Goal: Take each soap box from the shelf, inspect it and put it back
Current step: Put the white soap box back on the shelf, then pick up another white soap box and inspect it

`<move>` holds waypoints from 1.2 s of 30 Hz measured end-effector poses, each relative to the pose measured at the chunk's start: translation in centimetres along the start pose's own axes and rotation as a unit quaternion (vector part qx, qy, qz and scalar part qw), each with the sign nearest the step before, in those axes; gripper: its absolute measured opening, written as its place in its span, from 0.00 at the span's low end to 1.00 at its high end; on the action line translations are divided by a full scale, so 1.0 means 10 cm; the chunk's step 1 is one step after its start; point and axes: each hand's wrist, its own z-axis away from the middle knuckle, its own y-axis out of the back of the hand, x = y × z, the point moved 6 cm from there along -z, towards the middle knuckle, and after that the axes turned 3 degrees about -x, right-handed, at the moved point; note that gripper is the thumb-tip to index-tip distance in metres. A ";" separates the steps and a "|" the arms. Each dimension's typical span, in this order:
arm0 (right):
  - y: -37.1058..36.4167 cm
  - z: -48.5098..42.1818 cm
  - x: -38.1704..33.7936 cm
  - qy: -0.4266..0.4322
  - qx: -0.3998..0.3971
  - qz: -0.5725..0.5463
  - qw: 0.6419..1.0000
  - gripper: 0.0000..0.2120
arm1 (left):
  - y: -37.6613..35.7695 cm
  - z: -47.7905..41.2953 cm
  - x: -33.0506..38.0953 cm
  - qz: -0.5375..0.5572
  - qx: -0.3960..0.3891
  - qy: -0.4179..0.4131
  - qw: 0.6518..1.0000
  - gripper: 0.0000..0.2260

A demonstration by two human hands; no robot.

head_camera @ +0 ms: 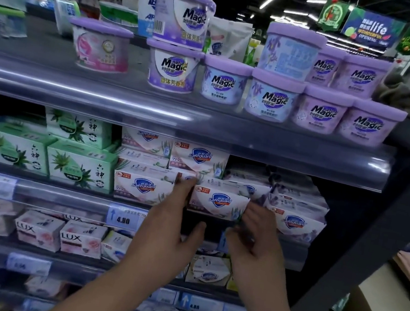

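A white Safeguard soap box (219,202) with a blue shield logo stands in the front row of the middle shelf (61,195), level with its neighbours. My left hand (173,226) reaches up to it. The fingers lie straight against the box's left end, and the thumb is spread below the box, apart from it. My right hand (257,234) is at the box's lower right corner with its fingers bent. That hand is blurred, so I cannot tell whether it grips the box. More Safeguard boxes (143,185) are stacked beside and behind.
Green aloe soap boxes (79,168) fill the left of the same shelf. LUX boxes (81,240) sit one shelf down. Purple Magic tubs (271,100) line the top shelf. The dark shelf end post (364,236) stands to the right, with an aisle floor beyond it.
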 end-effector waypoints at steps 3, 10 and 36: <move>0.03 -0.03 -0.03 -0.017 0.004 0.006 1.000 0.22 | -0.01 0.01 0.00 -0.008 -0.007 0.016 1.000 0.29; 0.09 0.00 -0.18 -0.044 0.012 0.031 0.998 0.22 | 0.07 0.04 0.04 0.002 -0.029 0.036 0.999 0.27; -0.83 0.31 -0.54 0.046 -0.014 -0.080 0.996 0.20 | 1.04 0.45 -0.34 0.170 0.132 0.020 0.976 0.17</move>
